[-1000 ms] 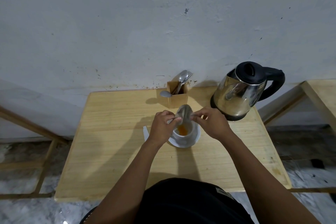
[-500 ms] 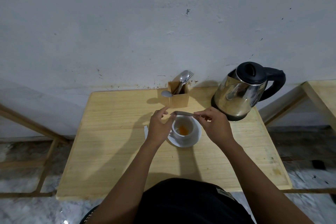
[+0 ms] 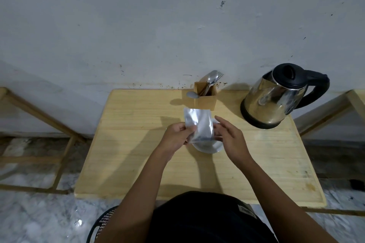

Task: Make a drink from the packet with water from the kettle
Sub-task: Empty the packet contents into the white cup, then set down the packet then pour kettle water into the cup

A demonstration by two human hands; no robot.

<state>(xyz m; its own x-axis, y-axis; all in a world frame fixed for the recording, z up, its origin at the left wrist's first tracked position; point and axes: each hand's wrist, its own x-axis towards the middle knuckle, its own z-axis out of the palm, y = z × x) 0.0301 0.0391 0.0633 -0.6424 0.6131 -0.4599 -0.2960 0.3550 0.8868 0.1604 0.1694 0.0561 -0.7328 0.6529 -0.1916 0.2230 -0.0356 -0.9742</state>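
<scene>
We have lifted the packet (image 3: 198,125) upright off the cup, which it now hides; only the saucer (image 3: 209,148) shows below. Left hand (image 3: 176,136) pinches its edge; right hand (image 3: 229,135) has let go, fingers spread. Powder appears emptied; kettle (image 3: 276,96) comes next.

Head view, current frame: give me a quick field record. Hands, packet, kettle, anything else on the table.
left hand: pinches the packet's lower left edge
right hand: open beside the packet, fingers spread, grip not clear
packet: silver, held upright above the saucer, hiding the cup
saucer: white, on the table, front rim showing
kettle: steel, black lid shut, back right, untouched
cutlery holder: wooden box with spoons and a fork, by the wall
table: light wood
</scene>
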